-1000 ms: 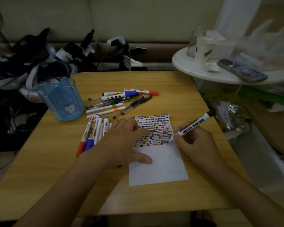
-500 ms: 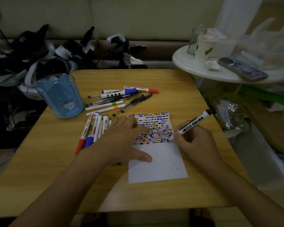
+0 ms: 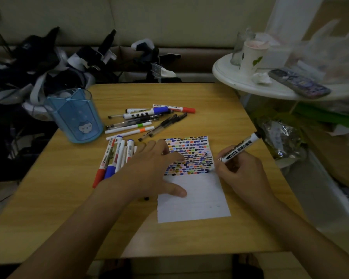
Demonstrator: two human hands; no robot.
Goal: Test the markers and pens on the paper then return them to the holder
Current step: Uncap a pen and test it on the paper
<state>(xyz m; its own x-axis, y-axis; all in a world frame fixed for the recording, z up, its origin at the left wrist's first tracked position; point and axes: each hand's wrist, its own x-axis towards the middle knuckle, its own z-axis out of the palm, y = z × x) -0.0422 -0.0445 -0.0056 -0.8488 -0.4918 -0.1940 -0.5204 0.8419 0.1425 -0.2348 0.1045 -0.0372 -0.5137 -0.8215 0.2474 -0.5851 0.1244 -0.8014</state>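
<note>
A white paper (image 3: pixel 193 200) lies on the wooden table (image 3: pixel 69 188), its upper half filled with rows of coloured marks. My left hand (image 3: pixel 155 168) rests flat on the paper's left side with fingers spread. My right hand (image 3: pixel 242 172) grips a black-and-white marker (image 3: pixel 239 148), tip down at the paper's right edge by the lowest row of marks. A blue pen holder (image 3: pixel 75 115) stands at the table's left. Several markers (image 3: pixel 115 156) lie beside my left hand; more pens and markers (image 3: pixel 147 119) lie behind the paper. A small black cap (image 3: pixel 147 198) sits below my left hand.
A white round side table (image 3: pixel 240 79) at the right carries a paper cup (image 3: pixel 251 57), a glass, a crumpled tissue and a phone (image 3: pixel 298 83). Dark bags and straps (image 3: pixel 38 63) pile up behind the holder. Bags and wrappers fill the floor at the right.
The marker's tip has stayed at the right edge of the lowest row of marks with only slight shifts. My left hand has kept its place on the paper.
</note>
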